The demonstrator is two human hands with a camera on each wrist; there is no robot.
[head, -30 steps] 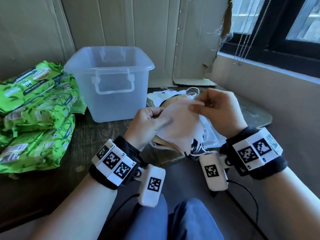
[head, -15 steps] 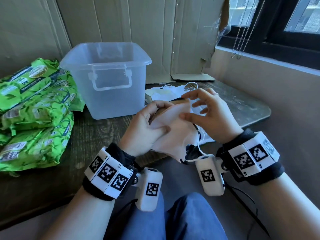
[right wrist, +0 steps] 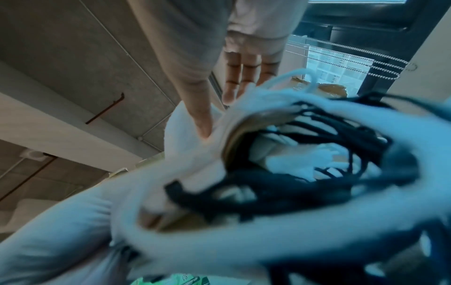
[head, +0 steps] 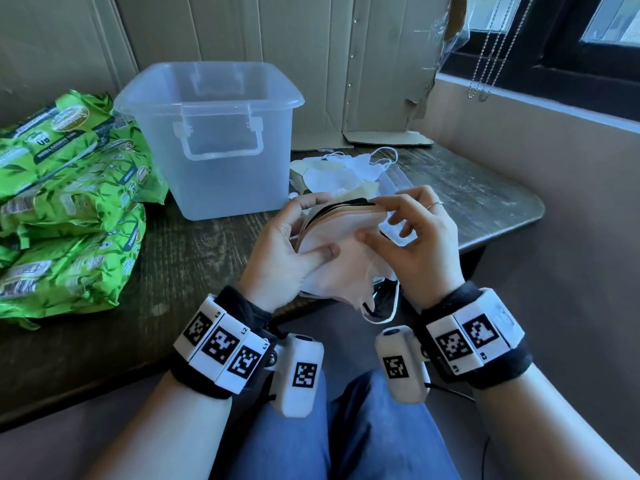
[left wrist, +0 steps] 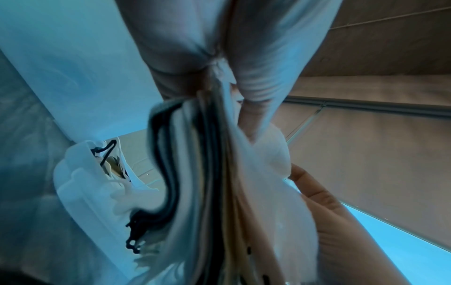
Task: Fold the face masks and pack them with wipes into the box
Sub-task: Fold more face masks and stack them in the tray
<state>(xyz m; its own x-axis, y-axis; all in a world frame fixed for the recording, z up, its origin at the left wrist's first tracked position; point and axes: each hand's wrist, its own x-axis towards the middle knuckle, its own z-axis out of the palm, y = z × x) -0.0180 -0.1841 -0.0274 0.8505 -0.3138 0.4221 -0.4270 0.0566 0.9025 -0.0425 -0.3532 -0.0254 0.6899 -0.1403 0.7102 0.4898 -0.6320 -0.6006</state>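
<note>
**Stack of folded masks held just short of the box**

The left hand (head: 284,258) grips a stack of folded masks (head: 341,237), thumb curled over the near face, fingers behind. The right hand (head: 415,244) pinches the stack's top edge between thumb and forefinger, other fingers loosely spread. The stack's long axis runs left to right between the hands. The box (head: 211,133) stands beyond and slightly left of the grip, mouth up, nearer the left hand. Unfolded masks (head: 346,168) lie just behind the grip; the wipes (head: 69,202) sit well left
</note>
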